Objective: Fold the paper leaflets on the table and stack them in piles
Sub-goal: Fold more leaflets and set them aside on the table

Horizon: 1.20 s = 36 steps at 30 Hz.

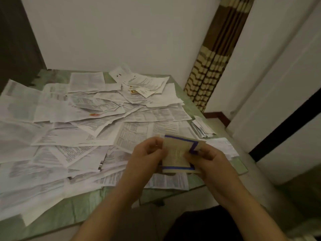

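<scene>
Closest up, 2 hands are working on 1 leaflet [175, 153], a beige sheet with a blue border, held up just over the front right part of the table [78, 211]. The left hand [147, 153] has its fingers curled round the left edge. The right hand [210, 159] pinches the right edge near the blue corner. So neither hand is open, and each has hold of the same paper. It looks doubled over already, so my guess is they're mid-fold or squeezing a crease flat.

Handling-wise, this is thin paper, so it weighs basically nothing, and it's floppy until it's folded, then a bit stiffer along the crease. I'd grip it at the edges or corners like this, line the edges up, then run a thumb down the fold. Yank it and it'll probably tear or crease crooked.

Loose sheets [78, 119] cover most of the table, overlapping and unfolded, so I'd say the job is nowhere near done. A small pile [202, 127] of folded ones sits at the right edge, a little beyond the hands, and that's likely where this 1 goes. A striped curtain [208, 66] hangs in the corner behind.
</scene>
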Each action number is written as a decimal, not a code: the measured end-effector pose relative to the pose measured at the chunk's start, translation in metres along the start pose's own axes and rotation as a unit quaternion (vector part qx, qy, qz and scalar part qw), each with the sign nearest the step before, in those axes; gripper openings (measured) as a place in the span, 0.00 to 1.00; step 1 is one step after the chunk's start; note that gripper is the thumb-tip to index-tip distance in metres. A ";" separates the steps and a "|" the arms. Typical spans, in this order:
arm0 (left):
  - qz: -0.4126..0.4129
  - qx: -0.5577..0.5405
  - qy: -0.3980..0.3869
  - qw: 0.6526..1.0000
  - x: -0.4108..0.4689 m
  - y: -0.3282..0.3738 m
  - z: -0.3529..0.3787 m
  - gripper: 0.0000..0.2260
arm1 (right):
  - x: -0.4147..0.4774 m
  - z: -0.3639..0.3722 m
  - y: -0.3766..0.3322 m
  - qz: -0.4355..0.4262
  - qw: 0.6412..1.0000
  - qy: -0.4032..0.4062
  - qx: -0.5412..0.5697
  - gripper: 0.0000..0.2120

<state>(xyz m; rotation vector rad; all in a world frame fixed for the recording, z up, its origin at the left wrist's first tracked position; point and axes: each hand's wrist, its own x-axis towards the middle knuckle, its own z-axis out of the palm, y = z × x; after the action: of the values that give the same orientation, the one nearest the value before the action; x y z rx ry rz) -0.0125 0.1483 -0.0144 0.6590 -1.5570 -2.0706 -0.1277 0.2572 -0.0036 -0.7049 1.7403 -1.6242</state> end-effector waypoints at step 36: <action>-0.014 0.141 -0.014 0.990 0.012 -0.022 0.018 0.08 | 0.052 -0.094 0.063 -0.067 0.772 0.349 -0.527 0.07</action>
<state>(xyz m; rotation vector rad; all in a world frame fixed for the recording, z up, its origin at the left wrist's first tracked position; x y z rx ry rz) -0.0350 0.1592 -0.0327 0.7576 -1.8875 -1.9036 -0.2303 0.2843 -0.0691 -0.7262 3.2854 -0.8576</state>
